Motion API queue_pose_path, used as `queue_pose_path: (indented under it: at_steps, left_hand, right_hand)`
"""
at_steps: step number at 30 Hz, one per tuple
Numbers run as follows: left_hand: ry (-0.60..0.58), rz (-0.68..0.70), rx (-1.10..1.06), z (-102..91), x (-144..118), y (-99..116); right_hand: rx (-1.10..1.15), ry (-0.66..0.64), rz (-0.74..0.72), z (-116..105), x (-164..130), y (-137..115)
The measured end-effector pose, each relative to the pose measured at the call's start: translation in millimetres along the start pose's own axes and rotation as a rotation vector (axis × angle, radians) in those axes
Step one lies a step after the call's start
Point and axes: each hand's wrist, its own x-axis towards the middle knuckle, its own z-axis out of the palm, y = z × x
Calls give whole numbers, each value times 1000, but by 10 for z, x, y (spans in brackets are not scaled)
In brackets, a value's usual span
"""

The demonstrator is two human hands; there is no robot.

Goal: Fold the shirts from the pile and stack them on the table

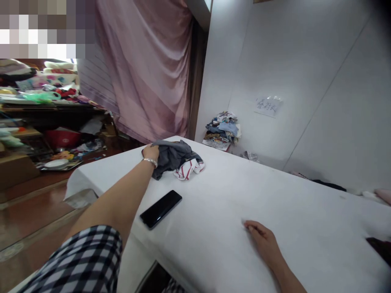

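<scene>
My left hand point(151, 152), with a bracelet at its wrist, reaches to the far left of the white-covered table point(226, 195). Its fingers are closed on the edge of a crumpled dark grey garment point(171, 156). Against the front of that garment lies a bunched white cloth with red stripes point(186, 170). Nearer to me, a black smartphone point(161, 208) rests flat with its screen dark. My right hand point(262, 238) is low over the table, right of the phone, its fingers curled together. Whether anything small is pinched at its fingertips is too blurred to make out.
Beyond the table, a stack of folded clothes point(222, 128) stands by the white wall. A pink curtain point(152, 73) hangs behind. Cluttered shelves point(39, 101) are at the left. Dark fabric point(380, 248) lies at the table's right edge.
</scene>
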Motion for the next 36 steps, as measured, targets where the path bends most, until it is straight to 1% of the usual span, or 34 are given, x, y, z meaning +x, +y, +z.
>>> queue_pose_path:
  at_steps: [2,4,5,7,8,10,11,12,13,14,15,16,17,19,22,24,27,32,34,36]
  left_hand:
    - [8,53,-44,79,29,382]
    - [-2,157,-83,202,-85,792]
    - [-16,220,-102,278,-212,991]
    - [-108,377,-129,453,-613,1344]
    - [-201,476,-138,544,-878,1484]
    - [-535,757,-128,713,-1487,1670]
    - [-728,853,-127,783,-1800,1714]
    - [-898,919,-128,842,-2098,1725]
    - [-1024,955,-128,892,-2366,1707]
    - [-1111,969,-128,937,-2593,1664]
    - [-1155,968,-126,981,-2772,1599]
    - [-1167,956,-119,1029,-2901,1519]
    - [-1161,932,-109,1082,-2983,1429]
    - [-1114,849,-68,1204,-3033,1240]
    - [-1001,693,28,1373,-2958,997]
    - [-939,625,76,1451,-2910,893]
    - [-905,587,106,1540,-2930,823]
    - [-934,497,137,1685,-3110,789]
    - [-940,480,126,1690,-3132,773]
    - [-920,469,86,1627,-3090,760]
  right_hand:
    - [83,5,40,8,23,27]
    - [195,27,98,15,41,35]
    - [268,44,126,10,45,26]
    - [464,72,180,-33,45,-21]
    - [585,85,201,-75,42,-56]
    - [837,115,220,-202,40,-132]
    - [946,141,215,-280,44,-164]
    - [1031,180,209,-363,52,-185]
    - [1086,223,214,-445,66,-194]
    - [1116,264,238,-519,84,-189]
    - [1127,304,273,-581,106,-172]
    - [1130,339,308,-629,128,-146]
    - [1129,370,335,-659,151,-116]
    - [1117,426,350,-674,193,-59]
    - [1096,475,302,-628,235,-9]
    - [1099,472,264,-596,251,6]
    - [1100,459,237,-567,264,27]
    - [1100,478,206,-544,292,58]
    - [1106,509,188,-590,308,72]
    - [1110,572,165,-700,322,95]
